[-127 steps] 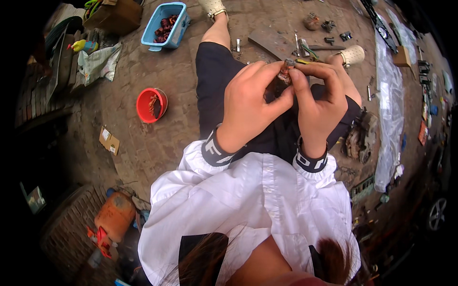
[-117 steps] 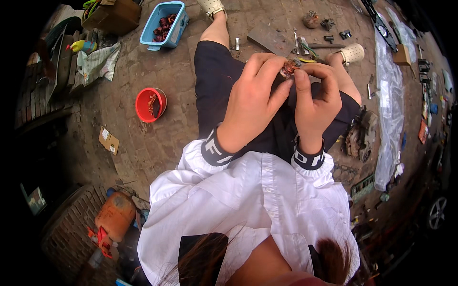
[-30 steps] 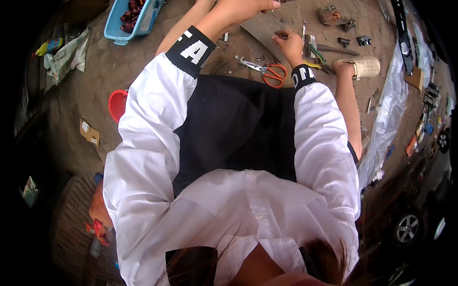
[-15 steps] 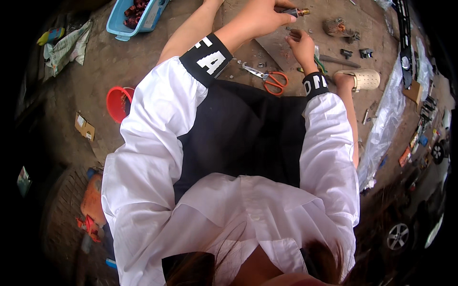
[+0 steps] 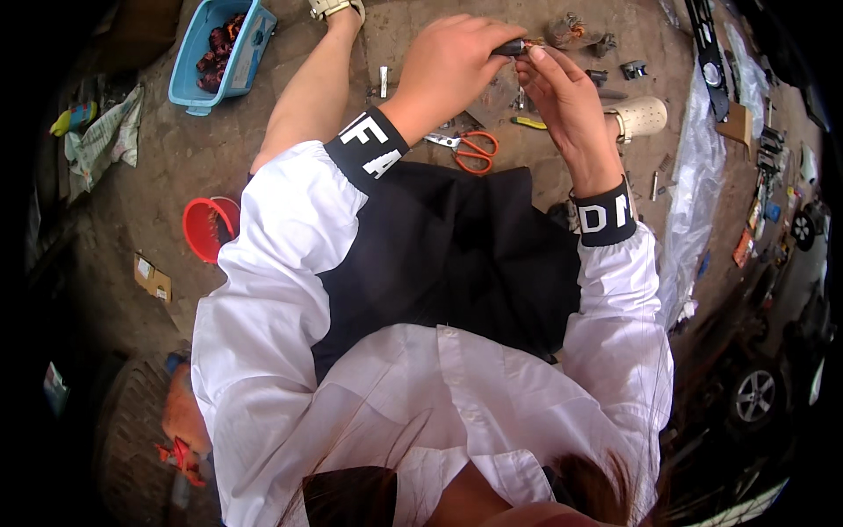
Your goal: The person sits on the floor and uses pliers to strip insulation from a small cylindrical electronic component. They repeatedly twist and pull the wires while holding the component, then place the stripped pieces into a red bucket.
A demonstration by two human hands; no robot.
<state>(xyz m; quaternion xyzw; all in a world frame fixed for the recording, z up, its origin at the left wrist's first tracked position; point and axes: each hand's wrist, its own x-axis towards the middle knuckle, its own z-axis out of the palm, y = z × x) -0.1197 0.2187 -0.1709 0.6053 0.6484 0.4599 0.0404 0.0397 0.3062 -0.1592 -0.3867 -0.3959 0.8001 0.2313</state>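
My left hand (image 5: 457,61) is closed around a dark cylindrical piece (image 5: 507,47) with a copper-coloured end. At that end, the thumb and fingers of my right hand (image 5: 566,101) pinch closed. Their exact contact is partly hidden by the fingertips. Below both hands, orange-handled scissors (image 5: 475,154) lie on the ground by the edge of my dark skirt. A tool handle in yellow and green (image 5: 529,123) shows just left of my right hand. Beyond the hands lies a metal cylinder with copper wire (image 5: 569,31).
A blue basin (image 5: 195,106) with dark reddish coils stands far left, and a red bucket (image 5: 194,233) nearer. Small dark parts (image 5: 633,69) lie by my beige clog (image 5: 641,116). Clear plastic sheeting (image 5: 689,198) runs along the right, before a car wheel (image 5: 755,395).
My right hand has risen from near the ground to the copper-coloured end and now pinches it. My left hand has drawn slightly back and left with the piece. The view has shifted.
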